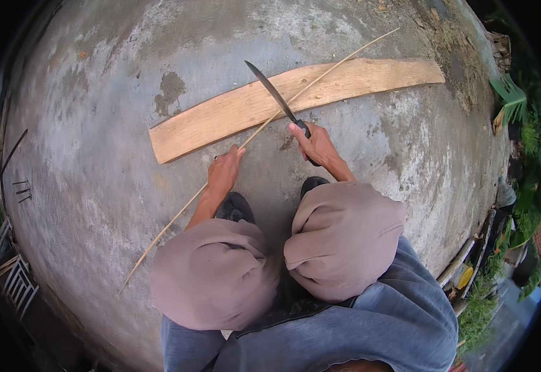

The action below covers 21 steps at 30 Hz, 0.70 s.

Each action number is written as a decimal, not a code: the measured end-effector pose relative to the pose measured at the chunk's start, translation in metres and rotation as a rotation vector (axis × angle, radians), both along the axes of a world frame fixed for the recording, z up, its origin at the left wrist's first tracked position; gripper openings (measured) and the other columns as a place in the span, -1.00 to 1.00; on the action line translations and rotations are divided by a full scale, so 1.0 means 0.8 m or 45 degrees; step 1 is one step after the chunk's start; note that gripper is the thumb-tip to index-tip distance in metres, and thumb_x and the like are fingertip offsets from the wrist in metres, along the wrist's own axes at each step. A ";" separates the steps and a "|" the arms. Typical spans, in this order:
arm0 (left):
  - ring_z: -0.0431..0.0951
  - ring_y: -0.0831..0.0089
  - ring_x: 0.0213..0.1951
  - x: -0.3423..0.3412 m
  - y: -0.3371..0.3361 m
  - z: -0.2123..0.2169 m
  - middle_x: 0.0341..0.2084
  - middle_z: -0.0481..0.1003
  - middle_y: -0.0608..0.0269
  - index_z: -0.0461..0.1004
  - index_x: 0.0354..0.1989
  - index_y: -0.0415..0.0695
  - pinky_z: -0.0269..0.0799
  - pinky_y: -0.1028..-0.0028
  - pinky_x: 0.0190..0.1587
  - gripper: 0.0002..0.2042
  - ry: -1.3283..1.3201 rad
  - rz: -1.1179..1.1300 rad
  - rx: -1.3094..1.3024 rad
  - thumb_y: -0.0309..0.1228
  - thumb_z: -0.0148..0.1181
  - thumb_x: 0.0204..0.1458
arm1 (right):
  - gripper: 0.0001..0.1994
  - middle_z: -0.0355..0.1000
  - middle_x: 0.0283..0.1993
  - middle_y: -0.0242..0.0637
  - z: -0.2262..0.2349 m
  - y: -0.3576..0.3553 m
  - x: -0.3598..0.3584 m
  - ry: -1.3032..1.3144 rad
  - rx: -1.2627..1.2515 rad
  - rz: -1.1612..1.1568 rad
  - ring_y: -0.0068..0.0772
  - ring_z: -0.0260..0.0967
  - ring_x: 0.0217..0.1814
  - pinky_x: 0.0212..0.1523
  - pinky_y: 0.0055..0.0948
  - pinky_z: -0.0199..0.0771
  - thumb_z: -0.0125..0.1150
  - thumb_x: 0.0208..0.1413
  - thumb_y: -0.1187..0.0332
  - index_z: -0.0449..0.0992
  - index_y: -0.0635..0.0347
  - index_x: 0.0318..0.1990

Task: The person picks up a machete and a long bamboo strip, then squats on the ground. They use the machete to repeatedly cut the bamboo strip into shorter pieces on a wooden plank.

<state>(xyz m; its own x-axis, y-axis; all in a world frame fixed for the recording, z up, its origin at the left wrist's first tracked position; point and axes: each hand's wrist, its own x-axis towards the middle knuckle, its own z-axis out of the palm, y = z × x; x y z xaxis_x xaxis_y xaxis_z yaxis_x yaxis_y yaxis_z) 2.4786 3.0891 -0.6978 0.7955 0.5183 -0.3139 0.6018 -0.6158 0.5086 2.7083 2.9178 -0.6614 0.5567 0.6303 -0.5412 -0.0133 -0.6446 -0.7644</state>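
We gripped stick (260, 129) in left hand (224, 169), likely steadying it across plank (338, 85) backing; right hand (320, 147) clasped knife (271, 92).

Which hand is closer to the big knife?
Right. The right hand grips the knife by its black handle; the left hand is off to its left, holding the thin stick.

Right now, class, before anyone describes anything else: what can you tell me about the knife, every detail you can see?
The knife has a long, dark, metallic-looking blade, gently curved to a pointed tip, and a black handle gripped in the person's right hand. It slants forward and left, away from the person. In this view the blade crosses the thin stick and overlaps the wooden plank, its tip reaching past the plank's far edge; whether it touches either is unclear.
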 end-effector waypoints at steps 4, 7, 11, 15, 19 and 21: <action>0.56 -0.31 -0.26 0.002 0.004 0.003 -0.43 0.57 -0.24 0.40 -0.15 -0.17 0.42 -0.16 -0.25 -0.69 -0.067 -0.001 0.046 -0.15 -0.06 0.41 | -0.44 0.37 -0.57 -0.20 0.037 0.006 -0.020 -0.313 0.391 -0.104 -0.35 0.31 -0.52 -0.41 -0.31 0.38 0.16 0.29 -0.15 0.50 0.32 -0.27; 0.56 -0.31 -0.27 0.005 -0.001 0.002 -0.43 0.57 -0.23 0.39 -0.18 -0.17 0.42 -0.15 -0.25 -0.70 -0.143 -0.010 0.042 -0.17 -0.04 0.40 | -0.43 0.42 -0.55 -0.08 0.015 -0.003 -0.015 -0.417 0.359 -0.076 -0.17 0.42 -0.47 -0.35 -0.17 0.43 0.17 0.28 -0.14 0.52 0.34 -0.28; 0.56 -0.30 -0.27 0.005 0.002 0.002 -0.44 0.57 -0.23 0.39 -0.17 -0.18 0.42 -0.13 -0.26 -0.72 -0.118 0.002 0.067 -0.18 -0.03 0.40 | -0.40 0.48 -0.52 0.05 -0.001 0.006 0.006 -0.330 -0.144 0.156 0.06 0.53 -0.39 -0.29 -0.03 0.47 0.16 0.27 -0.17 0.54 0.38 -0.30; 0.56 -0.29 -0.26 -0.001 0.002 -0.001 -0.42 0.57 -0.22 0.40 -0.14 -0.17 0.43 -0.11 -0.25 -0.72 -0.127 0.003 0.084 -0.17 -0.02 0.39 | -0.40 0.43 -0.56 -0.09 0.048 0.008 -0.008 -0.127 -0.004 -0.002 -0.22 0.47 -0.45 -0.37 -0.20 0.43 0.15 0.29 -0.17 0.52 0.37 -0.32; 0.57 -0.28 -0.24 -0.005 0.003 -0.002 -0.40 0.58 -0.23 0.41 -0.13 -0.16 0.43 -0.11 -0.22 -0.71 -0.089 0.021 0.022 -0.16 -0.02 0.39 | -0.44 0.34 -0.59 -0.23 0.062 0.007 -0.027 -0.349 0.534 -0.192 -0.46 0.34 -0.51 -0.45 -0.36 0.35 0.13 0.32 -0.13 0.49 0.34 -0.29; 0.57 -0.28 -0.23 -0.005 0.004 -0.006 -0.38 0.58 -0.24 0.42 -0.11 -0.16 0.44 -0.11 -0.20 -0.71 -0.142 0.011 0.047 -0.16 -0.03 0.39 | -0.47 0.45 -0.56 -0.08 0.034 -0.001 -0.026 -0.494 0.415 -0.097 -0.14 0.49 -0.46 -0.39 -0.18 0.45 0.16 0.30 -0.11 0.50 0.34 -0.25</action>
<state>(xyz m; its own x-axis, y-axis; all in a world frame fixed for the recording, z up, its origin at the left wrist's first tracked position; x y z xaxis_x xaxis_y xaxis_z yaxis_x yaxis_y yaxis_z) 2.4747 3.0919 -0.7023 0.8200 0.5347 -0.2044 0.5482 -0.6307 0.5494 2.6874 2.9172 -0.6339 0.7285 0.6817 -0.0674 0.2739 -0.3800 -0.8835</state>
